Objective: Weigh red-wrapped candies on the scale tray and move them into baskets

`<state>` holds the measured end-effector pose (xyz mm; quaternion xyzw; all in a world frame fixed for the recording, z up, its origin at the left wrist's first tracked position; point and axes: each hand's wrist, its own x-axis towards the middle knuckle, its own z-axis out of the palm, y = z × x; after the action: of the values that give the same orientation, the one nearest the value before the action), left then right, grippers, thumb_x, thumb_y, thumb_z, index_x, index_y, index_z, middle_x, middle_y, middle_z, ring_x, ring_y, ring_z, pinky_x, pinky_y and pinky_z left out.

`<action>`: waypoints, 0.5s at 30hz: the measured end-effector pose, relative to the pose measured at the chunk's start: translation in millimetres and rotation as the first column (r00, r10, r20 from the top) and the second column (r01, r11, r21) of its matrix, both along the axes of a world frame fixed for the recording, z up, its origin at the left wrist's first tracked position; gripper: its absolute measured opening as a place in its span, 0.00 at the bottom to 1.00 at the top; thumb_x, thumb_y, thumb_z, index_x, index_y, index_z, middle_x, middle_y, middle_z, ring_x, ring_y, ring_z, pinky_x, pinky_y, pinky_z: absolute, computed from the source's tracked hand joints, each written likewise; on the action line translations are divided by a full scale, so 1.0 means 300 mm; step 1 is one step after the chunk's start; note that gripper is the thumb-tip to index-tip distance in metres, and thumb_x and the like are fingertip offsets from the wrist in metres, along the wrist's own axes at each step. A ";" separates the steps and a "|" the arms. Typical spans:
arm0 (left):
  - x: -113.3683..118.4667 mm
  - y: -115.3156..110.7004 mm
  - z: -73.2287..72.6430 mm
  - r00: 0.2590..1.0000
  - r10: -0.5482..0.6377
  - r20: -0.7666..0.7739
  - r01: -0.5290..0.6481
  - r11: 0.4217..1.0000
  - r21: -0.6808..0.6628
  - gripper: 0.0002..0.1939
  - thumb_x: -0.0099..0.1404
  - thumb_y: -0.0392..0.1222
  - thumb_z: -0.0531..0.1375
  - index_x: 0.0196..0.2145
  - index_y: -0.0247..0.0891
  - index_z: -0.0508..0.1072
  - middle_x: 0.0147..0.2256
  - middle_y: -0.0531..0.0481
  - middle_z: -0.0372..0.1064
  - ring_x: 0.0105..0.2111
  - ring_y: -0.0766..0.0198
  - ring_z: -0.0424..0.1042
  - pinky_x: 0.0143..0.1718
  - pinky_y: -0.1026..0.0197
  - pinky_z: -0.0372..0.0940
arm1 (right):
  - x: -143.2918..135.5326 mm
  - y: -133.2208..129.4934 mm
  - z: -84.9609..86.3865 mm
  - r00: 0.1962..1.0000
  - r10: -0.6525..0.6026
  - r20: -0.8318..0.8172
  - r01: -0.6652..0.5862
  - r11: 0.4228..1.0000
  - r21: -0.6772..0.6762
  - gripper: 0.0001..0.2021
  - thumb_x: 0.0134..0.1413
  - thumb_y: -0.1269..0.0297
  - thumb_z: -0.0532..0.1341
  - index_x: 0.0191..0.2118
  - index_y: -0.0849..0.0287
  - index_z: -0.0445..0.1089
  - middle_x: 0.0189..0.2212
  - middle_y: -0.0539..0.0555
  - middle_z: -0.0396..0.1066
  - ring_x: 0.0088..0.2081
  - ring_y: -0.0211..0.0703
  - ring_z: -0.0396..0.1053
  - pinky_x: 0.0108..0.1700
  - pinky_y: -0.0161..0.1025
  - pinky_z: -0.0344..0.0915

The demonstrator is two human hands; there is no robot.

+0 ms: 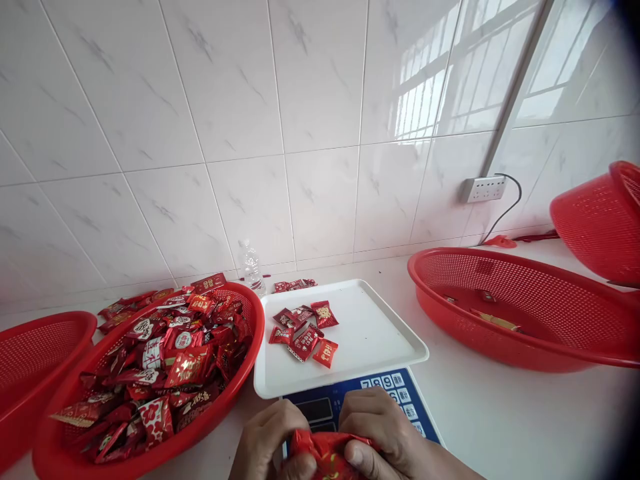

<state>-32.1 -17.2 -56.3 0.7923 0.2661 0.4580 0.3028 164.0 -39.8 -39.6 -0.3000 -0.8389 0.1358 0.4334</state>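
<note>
At the bottom centre a red bag (333,460) with yellow print is gripped at its upper edge by both hands. My left hand (273,433) is closed on its left side, thumb toward me, and my right hand (383,430) is closed on its right side. The lower part of the bag is cut off by the frame. Just beyond the hands is a digital scale (415,407) with a blue keypad panel, partly covered by my fingers. On its white tray (377,320) lie several small red snack packets (305,341) in a loose cluster.
To the left, a red basket (257,333) is heaped with wrapped snacks (185,367), beside another red basket (75,323). A clear plastic bottle (251,268) stands by the tiled wall. At right are a large red basket (435,327) with a few pieces inside and a raised red basket (595,220).
</note>
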 end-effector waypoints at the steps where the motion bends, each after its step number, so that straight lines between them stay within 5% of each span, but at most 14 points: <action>1: -0.001 0.001 -0.002 1.000 0.023 0.013 -0.023 1.000 0.004 0.23 0.66 0.58 0.51 0.23 0.39 0.69 0.20 0.51 0.60 0.20 0.66 0.59 0.24 0.64 0.57 | 0.000 0.002 -0.003 1.000 0.007 0.013 -0.007 1.000 0.015 0.25 0.68 0.52 0.40 0.27 0.57 0.65 0.20 0.53 0.68 0.23 0.38 0.63 0.27 0.36 0.58; 10: -0.003 -0.005 0.002 0.992 -0.021 0.123 0.020 1.000 0.011 0.19 0.68 0.52 0.52 0.28 0.41 0.75 0.23 0.49 0.67 0.23 0.64 0.67 0.26 0.64 0.62 | -0.003 0.003 -0.007 0.999 0.031 0.019 -0.032 0.998 0.053 0.24 0.68 0.52 0.40 0.32 0.58 0.66 0.22 0.53 0.69 0.24 0.38 0.64 0.28 0.36 0.58; 15: -0.012 -0.005 -0.001 0.946 0.220 0.239 -0.178 0.966 -0.186 0.22 0.66 0.58 0.51 0.30 0.40 0.76 0.26 0.48 0.70 0.27 0.61 0.70 0.29 0.62 0.65 | 0.003 0.005 -0.004 0.998 0.026 -0.051 -0.024 0.999 0.042 0.22 0.68 0.54 0.41 0.31 0.58 0.66 0.22 0.53 0.69 0.24 0.38 0.64 0.28 0.35 0.59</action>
<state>-35.7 -18.6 -56.5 0.6679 0.3398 0.5621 0.3499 165.0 -38.3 -40.9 -0.2768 -0.8338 0.1317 0.4592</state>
